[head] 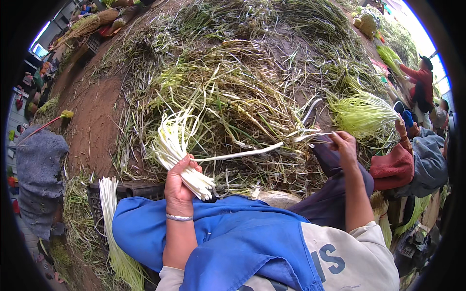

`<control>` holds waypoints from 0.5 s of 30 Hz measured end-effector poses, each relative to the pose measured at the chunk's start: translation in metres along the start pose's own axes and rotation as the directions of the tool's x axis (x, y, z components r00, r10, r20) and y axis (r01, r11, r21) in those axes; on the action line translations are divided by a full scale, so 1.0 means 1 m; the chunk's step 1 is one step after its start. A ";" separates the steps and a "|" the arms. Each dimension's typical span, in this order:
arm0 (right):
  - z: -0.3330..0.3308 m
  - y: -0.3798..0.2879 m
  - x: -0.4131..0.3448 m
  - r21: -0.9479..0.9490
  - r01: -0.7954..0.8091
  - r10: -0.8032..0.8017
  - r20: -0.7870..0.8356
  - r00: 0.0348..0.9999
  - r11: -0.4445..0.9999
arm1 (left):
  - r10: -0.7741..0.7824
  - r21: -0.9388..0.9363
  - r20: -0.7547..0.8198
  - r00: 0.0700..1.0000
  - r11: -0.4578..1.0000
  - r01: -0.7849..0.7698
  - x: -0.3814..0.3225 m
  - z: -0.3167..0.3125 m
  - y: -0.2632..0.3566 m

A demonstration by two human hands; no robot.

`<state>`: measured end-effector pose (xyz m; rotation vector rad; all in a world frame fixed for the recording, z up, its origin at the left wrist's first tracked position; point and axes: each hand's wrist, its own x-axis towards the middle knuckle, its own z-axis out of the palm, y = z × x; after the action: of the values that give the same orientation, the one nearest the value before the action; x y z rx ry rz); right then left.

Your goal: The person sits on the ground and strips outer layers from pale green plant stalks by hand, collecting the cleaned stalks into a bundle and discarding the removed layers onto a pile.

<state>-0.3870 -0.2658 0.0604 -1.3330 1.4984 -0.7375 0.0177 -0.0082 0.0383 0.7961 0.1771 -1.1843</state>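
My left hand [178, 183], with a metal bangle at its wrist, grips a bundle of blanched leafy stalks [173, 143], likely garlic chives. Their white butt ends stick out below the fist and the thin pale-yellow leaves fan out above. One thicker white stalk [240, 154] runs from beside this hand out to the right over the waste heap. Off to the right, my right hand [343, 145] pinches a thin whitish strip [311, 136] between thumb and fingertips. The strip's far end lies against other pale scraps, so I cannot tell where it stops.
A heap of discarded leaves [240, 94] covers the ground ahead. More trimmed stalks [109, 203] lie on a black plastic crate [145, 191] at my left. On the right, a neighbouring person's hand [400, 127] holds a yellow-green bunch [360, 109]. Grey cloth [40, 174] hangs far left.
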 end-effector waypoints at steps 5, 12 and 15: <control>0.013 0.011 -0.002 -0.846 0.431 -0.311 0.337 0.889 0.314 | 0.010 0.077 -0.019 1.000 0.997 -0.009 -0.002 0.001 -0.007; 0.135 0.006 -0.134 -0.106 0.347 -0.026 0.935 0.355 0.932 | 0.000 0.239 -0.075 0.997 0.971 0.018 -0.006 0.007 -0.029; 0.132 -0.011 -0.161 0.090 0.330 -0.270 0.785 0.558 0.940 | 0.010 0.184 -0.019 1.000 0.983 -0.007 -0.008 0.008 -0.028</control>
<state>-0.2710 -0.0928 0.0656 -1.6884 0.5694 -0.2022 -0.0124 -0.0109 0.0355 0.9700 0.0813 -1.1966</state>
